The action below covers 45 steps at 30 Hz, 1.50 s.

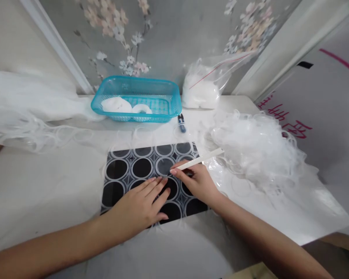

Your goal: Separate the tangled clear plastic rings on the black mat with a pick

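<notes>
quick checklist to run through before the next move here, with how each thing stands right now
1. Left hand resting on the black patterned sheet, fingers spread: ok.
2. Right hand gripping the white stick: ok.
3. Stick's lower end touching the sheet: cannot tell, it is too small and partly hidden by the hand.
4. Blue-handled snips apart from both hands, beyond the sheet: ok.
5. Blue basket standing upright beyond the sheet: ok.

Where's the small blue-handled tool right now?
In the head view, the small blue-handled tool lies on the white tabletop, slightly right of centre, between the right end of the translucent blue plastic basket and the black ring-patterned sheet.
</notes>
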### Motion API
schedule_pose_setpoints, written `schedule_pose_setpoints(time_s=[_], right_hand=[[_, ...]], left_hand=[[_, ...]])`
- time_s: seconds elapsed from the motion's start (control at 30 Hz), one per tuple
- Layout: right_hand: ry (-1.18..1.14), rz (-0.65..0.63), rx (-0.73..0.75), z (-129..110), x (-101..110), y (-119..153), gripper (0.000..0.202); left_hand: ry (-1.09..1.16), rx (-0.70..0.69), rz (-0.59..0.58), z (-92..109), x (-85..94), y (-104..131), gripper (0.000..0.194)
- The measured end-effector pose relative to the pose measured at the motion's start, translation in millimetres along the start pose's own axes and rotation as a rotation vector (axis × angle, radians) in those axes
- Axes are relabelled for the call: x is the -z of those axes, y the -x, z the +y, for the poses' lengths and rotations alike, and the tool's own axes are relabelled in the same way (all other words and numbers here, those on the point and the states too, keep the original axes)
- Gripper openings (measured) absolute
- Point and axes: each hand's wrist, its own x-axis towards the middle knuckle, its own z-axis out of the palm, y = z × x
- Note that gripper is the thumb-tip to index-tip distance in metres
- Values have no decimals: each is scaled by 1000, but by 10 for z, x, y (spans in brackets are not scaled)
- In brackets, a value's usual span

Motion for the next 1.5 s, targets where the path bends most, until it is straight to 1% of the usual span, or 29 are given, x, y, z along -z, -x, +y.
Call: schedule_pose_setpoints(time_s=[0.07,0.17,0.27,0.43,0.5,0.57,0.7,0.77,0.8,0.83,0.87,0.9,0.93,0.97,1.0,1.03,1.07,1.1,1.13,1.17,1.2,1.23,1.27,1.37,1.43,1.5], right_hand=[[43,3,6,41,-68,-14,17],[91,13,-2,86,-116,5,16],[116,18,21,93,-125,18,13],[145,15,96,82,-117,-14,8],[193,9,185,88,-112,-12,8],[272,-21,310,102,-117,24,12],[546,-77,553,144,-149,141,17],[672,-92,639,149,-121,100,19],[713,-76,666,139,-79,28,19],[736,-14,678,120,-16,-77,18],[731,103,671,91,67,-206,18],[706,274,651,54,161,-341,16],[639,530,601,14,256,-463,14],[509,774,549,-24,340,-552,15],[398,922,533,-55,402,-593,14],[346,952,511,-72,437,-579,13],[348,865,479,-72,441,-512,11],[386,704,433,-52,419,-404,10],[441,507,372,-14,378,-271,10],[441,384,302,37,327,-133,12],[418,299,234,94,275,-7,12],[374,255,179,150,231,96,13],[323,238,133,199,199,169,13],[229,225,73,274,175,233,15],[207,227,67,280,194,208,16],[200,220,59,277,216,182,16]], left_hand=[[1,12,27,11,-23,-22,53],[19,33,65,34,-42,-20,50],[34,64,95,72,-65,-3,50],[45,98,101,128,-90,9,53],[47,102,95,132,-94,17,54],[58,116,89,127,-97,27,55],[144,156,77,97,-86,25,58],[218,188,41,79,-69,10,58],[254,203,18,71,-60,3,57],[282,214,1,63,-52,-4,56],[302,224,-13,55,-45,-9,56],[316,229,-23,45,-40,-11,56],[328,234,-31,31,-35,-12,57],[345,240,-39,14,-28,-12,57],[370,250,-48,-6,-18,-13,57],[401,258,-55,-29,-5,-17,56],[432,261,-57,-51,11,-26,54],[453,260,-46,-70,29,-40,52],[462,252,-24,-83,47,-62,49],[457,232,4,-88,61,-92,46],[436,197,34,-83,68,-129,45],[399,149,57,-70,65,-173,45],[352,93,67,-51,52,-220,47],[196,-59,44,18,-53,-361,59],[126,-88,30,44,-153,-428,64],[83,-76,31,44,-243,-463,65]])
